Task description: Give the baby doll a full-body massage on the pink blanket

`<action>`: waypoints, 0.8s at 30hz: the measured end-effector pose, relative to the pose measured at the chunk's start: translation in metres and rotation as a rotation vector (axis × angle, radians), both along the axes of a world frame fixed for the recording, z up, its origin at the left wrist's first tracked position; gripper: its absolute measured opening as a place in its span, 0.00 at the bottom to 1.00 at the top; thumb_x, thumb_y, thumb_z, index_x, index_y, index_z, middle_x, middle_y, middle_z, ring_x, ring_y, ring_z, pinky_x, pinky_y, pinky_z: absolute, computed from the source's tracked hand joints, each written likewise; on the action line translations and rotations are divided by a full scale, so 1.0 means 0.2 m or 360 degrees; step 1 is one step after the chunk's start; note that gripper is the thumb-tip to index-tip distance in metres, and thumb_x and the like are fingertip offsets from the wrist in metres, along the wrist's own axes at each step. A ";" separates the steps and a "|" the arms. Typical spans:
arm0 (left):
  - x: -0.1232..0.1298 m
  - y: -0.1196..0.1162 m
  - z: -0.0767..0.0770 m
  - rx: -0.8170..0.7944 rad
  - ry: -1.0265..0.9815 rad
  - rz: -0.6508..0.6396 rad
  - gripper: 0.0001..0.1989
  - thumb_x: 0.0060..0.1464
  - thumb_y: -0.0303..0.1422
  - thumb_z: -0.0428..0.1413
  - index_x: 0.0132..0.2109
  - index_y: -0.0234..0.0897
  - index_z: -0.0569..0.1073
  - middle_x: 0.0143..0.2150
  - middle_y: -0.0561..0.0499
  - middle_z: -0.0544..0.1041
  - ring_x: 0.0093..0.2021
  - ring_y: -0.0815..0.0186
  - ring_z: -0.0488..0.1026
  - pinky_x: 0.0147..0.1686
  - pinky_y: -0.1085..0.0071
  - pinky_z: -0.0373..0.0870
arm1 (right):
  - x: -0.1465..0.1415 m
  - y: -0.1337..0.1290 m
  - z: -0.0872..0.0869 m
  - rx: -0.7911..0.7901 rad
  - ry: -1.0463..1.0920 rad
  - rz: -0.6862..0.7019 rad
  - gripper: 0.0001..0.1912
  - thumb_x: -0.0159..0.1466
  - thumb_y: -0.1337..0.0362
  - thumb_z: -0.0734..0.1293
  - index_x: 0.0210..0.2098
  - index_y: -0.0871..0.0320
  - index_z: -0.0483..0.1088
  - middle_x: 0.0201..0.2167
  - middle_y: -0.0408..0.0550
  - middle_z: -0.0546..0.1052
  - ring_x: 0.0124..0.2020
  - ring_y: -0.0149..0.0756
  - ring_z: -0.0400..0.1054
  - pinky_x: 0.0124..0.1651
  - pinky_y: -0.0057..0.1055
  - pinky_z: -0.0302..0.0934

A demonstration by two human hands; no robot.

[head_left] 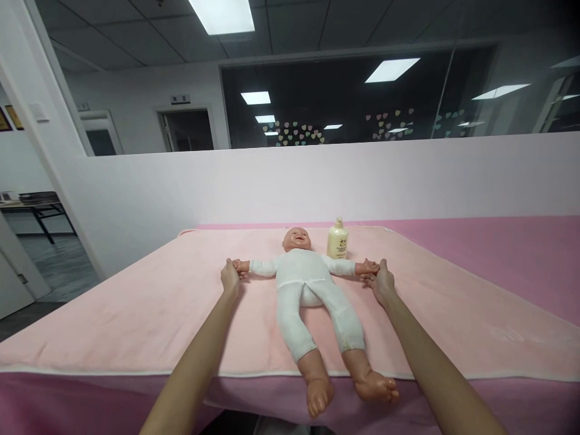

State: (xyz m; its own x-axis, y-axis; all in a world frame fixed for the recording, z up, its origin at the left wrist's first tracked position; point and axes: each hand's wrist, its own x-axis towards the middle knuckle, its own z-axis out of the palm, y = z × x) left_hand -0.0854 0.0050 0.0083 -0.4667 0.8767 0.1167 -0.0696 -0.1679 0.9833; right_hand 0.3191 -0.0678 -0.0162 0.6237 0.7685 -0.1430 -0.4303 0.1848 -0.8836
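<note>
A baby doll (299,269) with a white cloth body lies on its back, head at the far side and both arms stretched out sideways. My left hand (231,277) is closed around the doll's hand on the left. On the other side, my right hand (381,281) grips the doll's other hand, thumb on top and fingers underneath. The doll's bare feet reach past the near edge of the peach towel (149,314). Beside the doll's head stands a pale yellow pump bottle (338,240), upright and untouched.
Beneath the towel is a pink table cover (521,260), showing at the right and along the front edge. A low white wall (362,181) with a window above it borders the far side. At far left, a doorway shows a dark-legged table (40,208).
</note>
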 end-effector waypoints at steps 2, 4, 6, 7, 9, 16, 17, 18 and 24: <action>0.00 -0.01 0.00 0.0026 0.0044 -0.0040 0.19 0.54 0.42 0.47 0.43 0.31 0.70 0.31 0.47 0.73 0.17 0.72 0.67 0.21 0.69 0.70 | 0.00 0.00 -0.01 0.0048 -0.0081 0.0064 0.13 0.60 0.54 0.63 0.32 0.59 0.63 0.16 0.42 0.69 0.14 0.29 0.64 0.18 0.27 0.65; 0.01 -0.01 0.00 0.0050 0.0125 -0.0069 0.20 0.50 0.39 0.52 0.48 0.33 0.68 0.38 0.46 0.73 0.20 0.72 0.68 0.21 0.72 0.70 | 0.01 0.01 -0.04 0.0086 -0.0212 0.0105 0.14 0.52 0.59 0.71 0.31 0.60 0.64 0.18 0.41 0.70 0.15 0.28 0.64 0.18 0.24 0.64; 0.01 0.00 -0.02 0.0044 0.0196 -0.0092 0.25 0.48 0.36 0.54 0.53 0.35 0.65 0.41 0.46 0.72 0.24 0.72 0.69 0.21 0.76 0.68 | 0.01 0.01 -0.06 0.0102 -0.0327 0.0136 0.17 0.48 0.61 0.73 0.31 0.60 0.64 0.18 0.42 0.70 0.16 0.28 0.65 0.16 0.23 0.63; 0.01 0.00 -0.02 0.0039 0.0221 -0.0105 0.26 0.47 0.34 0.54 0.55 0.36 0.63 0.41 0.46 0.72 0.26 0.72 0.70 0.21 0.77 0.68 | 0.01 0.02 -0.07 0.0104 -0.0366 0.0156 0.18 0.48 0.60 0.74 0.32 0.60 0.64 0.18 0.42 0.71 0.16 0.29 0.65 0.16 0.23 0.62; 0.01 0.00 -0.03 0.0023 0.0248 -0.0125 0.28 0.46 0.33 0.54 0.57 0.36 0.62 0.41 0.46 0.72 0.27 0.72 0.70 0.22 0.78 0.67 | 0.02 0.02 -0.08 0.0105 -0.0411 0.0202 0.19 0.48 0.59 0.73 0.33 0.60 0.64 0.19 0.43 0.71 0.17 0.30 0.66 0.15 0.24 0.63; 0.02 -0.01 -0.01 -0.0001 0.0316 -0.0119 0.27 0.46 0.34 0.54 0.55 0.38 0.64 0.41 0.46 0.72 0.26 0.71 0.70 0.21 0.77 0.67 | 0.01 0.01 -0.07 0.0133 -0.0478 0.0204 0.21 0.48 0.58 0.73 0.35 0.60 0.64 0.20 0.43 0.72 0.17 0.32 0.67 0.17 0.28 0.66; 0.02 -0.01 -0.01 0.0003 0.0325 -0.0122 0.26 0.46 0.34 0.54 0.54 0.38 0.64 0.41 0.46 0.72 0.26 0.71 0.69 0.21 0.77 0.67 | 0.00 0.00 -0.07 0.0130 -0.0487 0.0189 0.21 0.48 0.58 0.73 0.35 0.60 0.64 0.20 0.43 0.72 0.17 0.32 0.67 0.17 0.27 0.66; 0.01 -0.01 -0.01 0.0009 0.0330 -0.0125 0.25 0.46 0.34 0.54 0.54 0.38 0.64 0.41 0.46 0.72 0.27 0.71 0.69 0.20 0.77 0.67 | 0.00 0.00 -0.07 0.0128 -0.0493 0.0170 0.21 0.47 0.58 0.74 0.35 0.60 0.64 0.19 0.43 0.72 0.17 0.32 0.67 0.16 0.27 0.66; 0.02 -0.03 -0.01 0.0059 0.0298 -0.0157 0.22 0.48 0.35 0.53 0.52 0.39 0.65 0.42 0.46 0.72 0.26 0.71 0.70 0.20 0.78 0.66 | -0.02 0.01 -0.06 0.0121 -0.0460 0.0136 0.21 0.47 0.57 0.73 0.34 0.60 0.64 0.17 0.41 0.70 0.15 0.31 0.65 0.15 0.29 0.65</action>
State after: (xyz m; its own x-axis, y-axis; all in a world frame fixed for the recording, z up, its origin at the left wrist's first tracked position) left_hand -0.0821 -0.0002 0.0064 -0.3461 0.9105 0.2262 0.0957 -0.2056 0.9740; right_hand 0.3158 -0.0664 -0.0286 0.5626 0.8218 0.0908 -0.1801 0.2290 -0.9566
